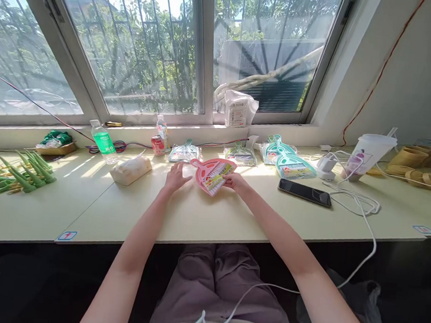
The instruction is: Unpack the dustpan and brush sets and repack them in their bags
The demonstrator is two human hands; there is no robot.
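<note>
Pink dustpan-and-brush set lies at frame centre on the pale surface, packaged w/ a printed label too small to read. Right hand pinches its lower right edge, fingers curled onto it; fingertips partly hidden behind the pack. Left hand rests flat and spread on the surface just left of the set, holding nothing; can't tell if it touches the pink edge. Behind, toward the window, more packed sets: clear one, green one, teal ones, details blurred by glare. Black phone lies right of centre, near a white cable that runs down off the surface toward the lap. Left of centre: tissue pack, green bottle, red can. Green cones cut off at left edge. Cup at right, contents unclear.
</note>
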